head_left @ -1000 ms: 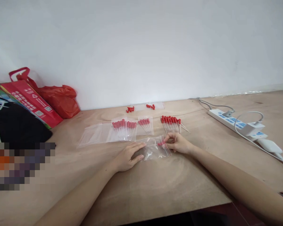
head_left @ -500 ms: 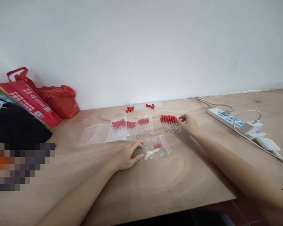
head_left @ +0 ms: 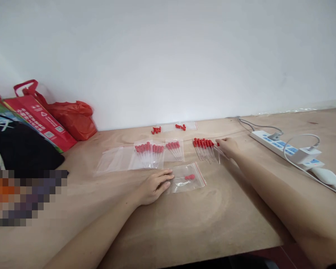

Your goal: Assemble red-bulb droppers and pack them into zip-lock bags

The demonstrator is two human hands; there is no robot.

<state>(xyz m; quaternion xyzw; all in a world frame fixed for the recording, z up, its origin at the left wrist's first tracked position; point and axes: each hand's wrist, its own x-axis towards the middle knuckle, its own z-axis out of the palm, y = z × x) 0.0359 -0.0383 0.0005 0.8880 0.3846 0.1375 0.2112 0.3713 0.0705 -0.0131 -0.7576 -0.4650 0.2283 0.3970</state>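
My left hand (head_left: 156, 186) rests on the table with thumb and fingers apart, its fingertips touching the near end of a clear zip bag (head_left: 182, 185). Inside that bag lies one dropper with a red rubber bulb (head_left: 189, 176). My right hand (head_left: 226, 147) pinches a dropper (head_left: 219, 152) near its red bulb, just right of a row of similar droppers (head_left: 203, 143). Its fingers partly hide the bulb. Further left, more red-bulbed droppers (head_left: 173, 145) lie on a small clear bag, and several others (head_left: 148, 148) lie fanned out on clear bags.
Flat clear bags (head_left: 113, 160) lie at the left. Loose red bulbs (head_left: 156, 130) and a clear bag (head_left: 168, 128) sit near the wall. A white power strip (head_left: 271, 142) with cables is on the right. Red bags (head_left: 75, 117) and a black bag (head_left: 25, 153) stand at the left.
My right hand has shifted slightly right, and the dropper in it now stands apart from the row's end. My left hand stays by the zip bag. The view has shifted slightly.
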